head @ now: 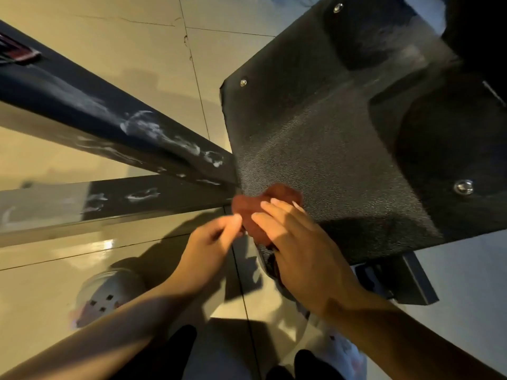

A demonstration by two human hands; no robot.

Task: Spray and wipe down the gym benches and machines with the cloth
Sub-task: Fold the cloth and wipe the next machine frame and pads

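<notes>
Cloth [270, 204]: our right hand [299, 250] presses it flat-fingered onto footplate [343, 138] (six o'clock corner) for wiping; left hand [211, 242] pinches its edge, steadying.

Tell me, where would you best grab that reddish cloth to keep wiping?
Probably at the cloth's bunched near edge, coming from the person's side. The right hand lies flat on it against the textured black plate, and the left hand pinches its left edge, so the loose folds there look easiest to gather.
</notes>
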